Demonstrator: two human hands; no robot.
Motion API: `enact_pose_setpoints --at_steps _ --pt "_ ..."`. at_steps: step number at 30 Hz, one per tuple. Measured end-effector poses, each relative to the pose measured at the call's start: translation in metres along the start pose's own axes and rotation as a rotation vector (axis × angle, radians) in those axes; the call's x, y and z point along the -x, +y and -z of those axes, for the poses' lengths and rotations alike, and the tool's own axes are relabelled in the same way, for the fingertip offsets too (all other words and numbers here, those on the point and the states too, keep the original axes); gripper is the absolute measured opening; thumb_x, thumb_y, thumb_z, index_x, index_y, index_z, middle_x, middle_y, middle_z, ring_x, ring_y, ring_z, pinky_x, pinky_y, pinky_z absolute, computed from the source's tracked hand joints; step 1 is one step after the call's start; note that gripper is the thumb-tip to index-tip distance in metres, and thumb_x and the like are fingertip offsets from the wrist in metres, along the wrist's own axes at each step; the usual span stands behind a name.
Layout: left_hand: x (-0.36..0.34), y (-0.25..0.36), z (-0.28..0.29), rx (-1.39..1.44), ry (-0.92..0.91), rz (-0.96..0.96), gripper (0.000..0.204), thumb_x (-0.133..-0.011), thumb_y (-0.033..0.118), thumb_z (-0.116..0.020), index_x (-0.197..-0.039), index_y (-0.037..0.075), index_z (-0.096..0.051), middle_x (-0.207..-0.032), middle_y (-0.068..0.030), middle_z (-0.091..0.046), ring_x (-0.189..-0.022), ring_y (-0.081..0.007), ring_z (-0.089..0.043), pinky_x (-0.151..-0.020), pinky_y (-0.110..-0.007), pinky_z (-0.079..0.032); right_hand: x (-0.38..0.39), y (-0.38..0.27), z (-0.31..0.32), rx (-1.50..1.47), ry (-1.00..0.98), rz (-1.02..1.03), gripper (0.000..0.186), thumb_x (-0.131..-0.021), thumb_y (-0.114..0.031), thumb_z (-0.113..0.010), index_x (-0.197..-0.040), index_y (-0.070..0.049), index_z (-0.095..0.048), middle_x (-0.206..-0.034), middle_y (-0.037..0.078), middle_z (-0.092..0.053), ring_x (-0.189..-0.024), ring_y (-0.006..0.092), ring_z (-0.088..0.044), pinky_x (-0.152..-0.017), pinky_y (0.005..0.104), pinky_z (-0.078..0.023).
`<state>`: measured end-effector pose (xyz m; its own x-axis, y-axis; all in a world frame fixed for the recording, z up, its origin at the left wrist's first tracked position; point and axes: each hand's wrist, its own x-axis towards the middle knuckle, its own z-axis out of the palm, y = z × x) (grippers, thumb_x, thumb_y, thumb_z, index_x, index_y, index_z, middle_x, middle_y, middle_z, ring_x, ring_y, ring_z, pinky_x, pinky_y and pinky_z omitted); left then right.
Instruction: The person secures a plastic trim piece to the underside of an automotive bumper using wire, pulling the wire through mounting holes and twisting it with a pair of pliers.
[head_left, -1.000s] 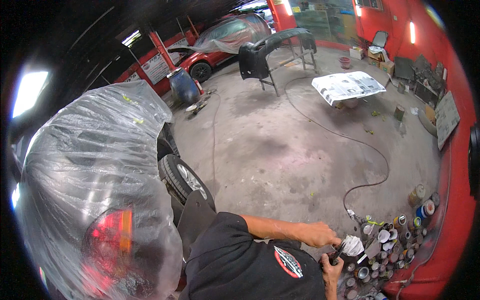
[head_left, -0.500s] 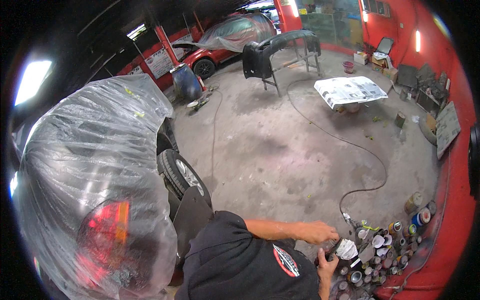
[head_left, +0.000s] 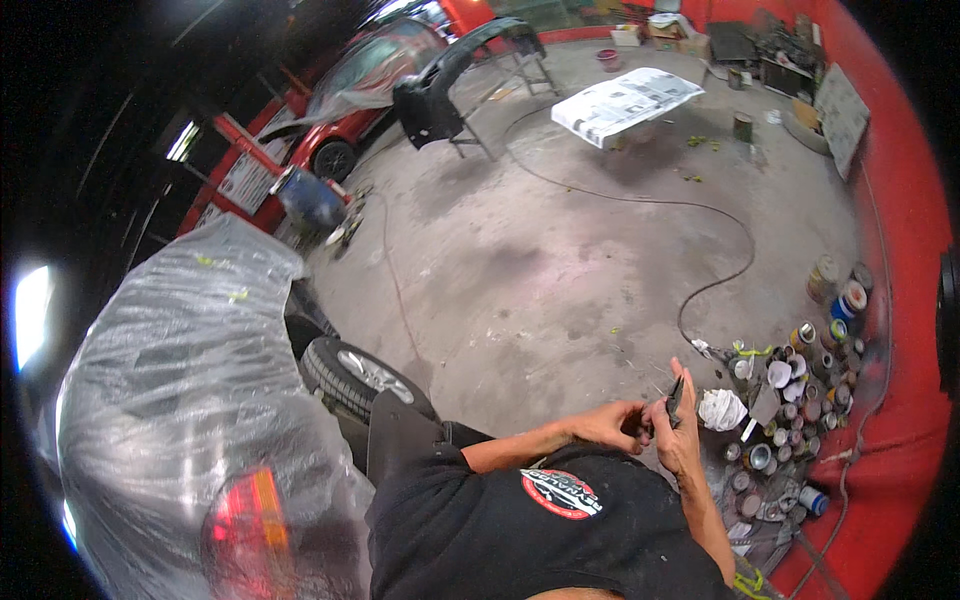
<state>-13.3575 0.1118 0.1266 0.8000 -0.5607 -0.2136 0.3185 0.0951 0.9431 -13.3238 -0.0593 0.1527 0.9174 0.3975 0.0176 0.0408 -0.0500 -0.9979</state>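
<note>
My two hands meet in front of the black shirt, above the lower right part of the floor. My right hand grips a slim, dark, pointed object, whose kind I cannot make out. Its tip rises beside the raised fingers. My left hand curls close to the lower part of that object, thumb and fingers bent inward; what lies between them is too small and dark to name. Just right of my right hand, a crumpled white cloth or paper lies by the cans.
Several paint cans crowd the floor along the red wall. A hose snakes across the concrete. A plastic-covered car and its wheel stand at left. Farther off are a black bumper and a paper-covered panel.
My view has turned and shifted. Both hands have come up from beside the cans, nearer my chest. The right hand's fingers now point upward, with the dark object showing along them.
</note>
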Motion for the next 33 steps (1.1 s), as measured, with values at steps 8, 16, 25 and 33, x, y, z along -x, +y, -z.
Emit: enact_pose_setpoints --at_steps 8,16,25,33 --pt "-0.008 0.039 -0.046 -0.396 0.297 -0.420 0.077 -0.064 0.005 -0.069 -0.131 0.000 -0.030 -0.127 -0.0157 -0.040 -0.120 -0.0240 -0.037 -0.101 -0.035 -0.028 -0.001 -0.029 -0.012 0.161 0.168 0.232 0.048 -0.083 -0.020 -0.051 -0.127 -0.002 -0.040 -0.138 0.019 -0.030 -0.131 0.0396 -0.016 -0.106 0.0468 -0.014" --pt "-0.019 0.007 -0.038 -0.231 0.521 -0.395 0.063 -0.077 0.004 -0.058 -0.131 0.001 -0.028 -0.120 -0.0132 -0.044 -0.117 -0.0224 -0.040 -0.099 -0.035 -0.031 -0.029 -0.012 -0.026 0.326 0.117 0.200 0.032 -0.083 -0.029 -0.055 -0.093 0.001 -0.062 -0.136 0.020 -0.031 -0.126 0.0382 -0.026 -0.103 0.0456 -0.020" --pt "-0.003 0.012 -0.035 -0.152 0.502 -0.354 0.051 -0.076 -0.005 -0.046 -0.126 0.001 -0.035 -0.115 -0.0096 -0.046 -0.112 -0.0177 -0.042 -0.094 -0.032 -0.034 -0.036 -0.027 -0.038 0.384 0.197 0.469 0.039 -0.065 -0.036 -0.075 -0.066 -0.001 -0.058 -0.122 0.016 -0.042 -0.108 0.0342 -0.042 -0.089 0.0440 -0.035" --pt "-0.007 0.011 -0.022 -0.236 0.645 -0.313 0.043 -0.082 0.001 -0.048 -0.123 0.003 -0.039 -0.103 -0.0052 -0.051 -0.099 -0.0143 -0.050 -0.085 -0.029 -0.041 -0.043 -0.009 -0.033 0.302 0.067 0.281 0.040 -0.067 -0.042 -0.071 -0.073 -0.003 -0.066 -0.127 0.019 -0.039 -0.115 0.0358 -0.040 -0.093 0.0435 -0.034"
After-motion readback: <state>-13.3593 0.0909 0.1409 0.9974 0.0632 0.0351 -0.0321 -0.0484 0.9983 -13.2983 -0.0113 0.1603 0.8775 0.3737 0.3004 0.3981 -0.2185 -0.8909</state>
